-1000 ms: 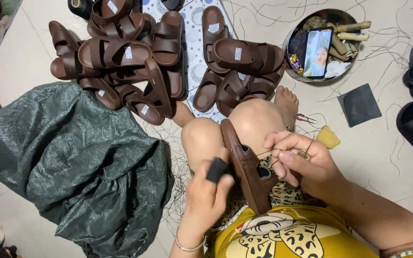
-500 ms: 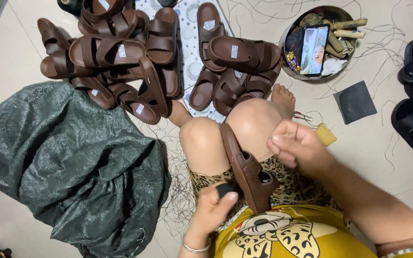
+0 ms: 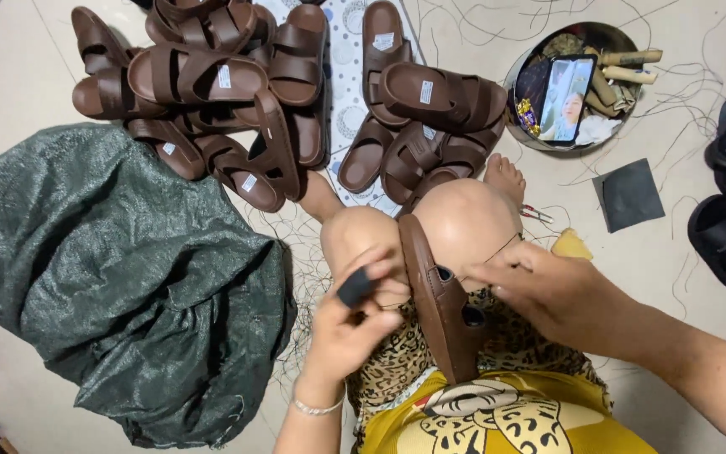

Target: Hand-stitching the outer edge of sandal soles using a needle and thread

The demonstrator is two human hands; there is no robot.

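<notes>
Brown sandal (image 3: 443, 303) rests on edge between the knees; left hand (image 3: 355, 324) pinches a small black block (image 3: 355, 287), right hand (image 3: 548, 290) closed on thin thread (image 3: 497, 250).

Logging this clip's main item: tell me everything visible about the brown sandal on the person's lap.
The sandal is dark brown, smooth and rubbery-looking, moulded in one piece with straps and openings. It stands on edge between the knees, toe end pointing away from the body, heel end over the yellow shirt. The right hand touches its strap side and seems to hold a thin thread; the left hand, pinching a small black piece, is against its other side.
</notes>
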